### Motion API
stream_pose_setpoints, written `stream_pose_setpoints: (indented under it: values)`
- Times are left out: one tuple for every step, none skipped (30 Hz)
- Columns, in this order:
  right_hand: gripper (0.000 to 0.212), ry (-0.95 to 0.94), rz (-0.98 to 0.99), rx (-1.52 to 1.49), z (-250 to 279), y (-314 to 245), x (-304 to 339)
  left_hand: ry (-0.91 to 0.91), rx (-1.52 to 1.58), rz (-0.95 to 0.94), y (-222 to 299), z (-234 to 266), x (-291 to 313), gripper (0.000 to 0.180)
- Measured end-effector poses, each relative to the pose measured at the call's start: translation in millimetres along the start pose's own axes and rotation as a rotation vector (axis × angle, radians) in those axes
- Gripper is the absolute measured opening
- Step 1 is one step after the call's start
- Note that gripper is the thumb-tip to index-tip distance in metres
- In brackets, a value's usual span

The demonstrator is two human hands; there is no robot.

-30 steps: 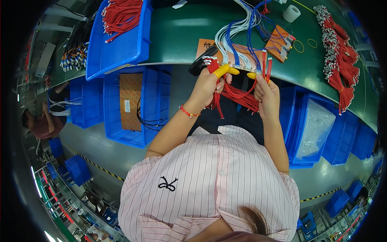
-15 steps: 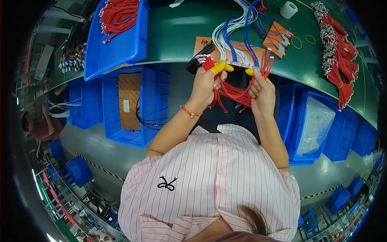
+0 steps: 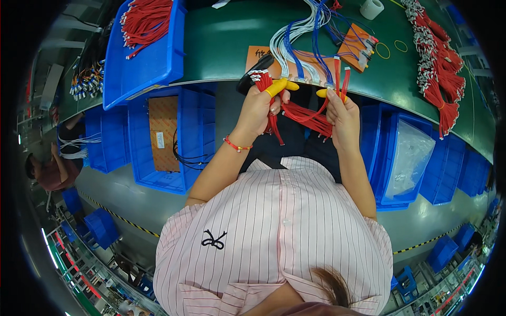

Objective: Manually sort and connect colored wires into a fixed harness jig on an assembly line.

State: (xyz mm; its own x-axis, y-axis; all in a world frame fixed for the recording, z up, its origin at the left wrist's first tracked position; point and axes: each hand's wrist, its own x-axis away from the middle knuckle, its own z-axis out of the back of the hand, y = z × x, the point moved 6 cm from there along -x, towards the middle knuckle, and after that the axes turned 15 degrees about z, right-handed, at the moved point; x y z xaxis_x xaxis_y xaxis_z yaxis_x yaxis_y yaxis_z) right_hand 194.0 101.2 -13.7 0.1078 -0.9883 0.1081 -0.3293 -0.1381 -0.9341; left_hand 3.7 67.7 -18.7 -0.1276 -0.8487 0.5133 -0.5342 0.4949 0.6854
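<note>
My left hand (image 3: 257,109), yellow covers on its fingers, is closed round a bundle of red cables (image 3: 263,83) with white connectors poking up. Two red cable ends with white tips (image 3: 338,71) rise from my right hand (image 3: 343,115), whose thumb and fingers are pinched on them; its yellow-covered finger is at the table edge. More red cables (image 3: 308,118) hang between both hands over my lap. In front, white wires (image 3: 279,50) and blue wires (image 3: 315,45) run down to a row of connectors (image 3: 311,80) at an orange board on the table edge. Fingers partly hide these connectors.
A blue bin (image 3: 145,73) with red cables stands on the green table (image 3: 221,42) at left. Bundled red cables (image 3: 440,79) lie at right, near a white roll (image 3: 372,9) and a small orange block (image 3: 358,47). Blue bins (image 3: 174,142) flank my lap; a person (image 3: 55,171) sits far left.
The two red cable ends above my right hand have spread apart and shifted left. Both hands stay by the table edge, while the whole view has shifted slightly.
</note>
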Motion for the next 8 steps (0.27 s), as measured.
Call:
stream_pose_setpoints:
  values:
    - [0.023, 0.001, 0.009, 0.018, 1.3, 0.5, 0.5, 0.001, 0.006, -0.009, -0.5, 0.4, -0.4, 0.026]
    - [0.023, 0.002, 0.018, 0.035, 2.7, 0.6, 1.6, 0.001, 0.012, -0.019, -1.2, 0.4, 0.1, 0.026]
    - [0.023, 0.002, 0.026, 0.052, 3.7, 0.6, 2.8, 0.003, 0.019, -0.028, -1.2, 0.5, 0.2, 0.026]
    - [0.023, 0.002, 0.028, 0.066, 4.0, 1.1, 5.0, 0.003, 0.001, -0.021, -1.1, 0.6, 0.0, 0.026]
    - [0.023, 0.002, 0.030, 0.080, 3.5, 1.1, 7.3, 0.004, -0.017, -0.015, -0.2, 0.6, 0.0, 0.026]
    - [0.023, 0.001, 0.031, 0.094, 3.1, 1.1, 8.4, 0.005, -0.034, -0.009, 1.2, 0.8, 0.3, 0.026]
    - [0.023, 0.002, 0.027, 0.093, 3.2, 1.2, 7.9, 0.002, -0.067, 0.006, 1.9, 0.8, 0.5, 0.027]
    - [0.024, 0.002, 0.023, 0.091, 3.1, 0.9, 5.5, 0.000, -0.099, 0.020, 3.1, 1.0, 1.0, 0.027]
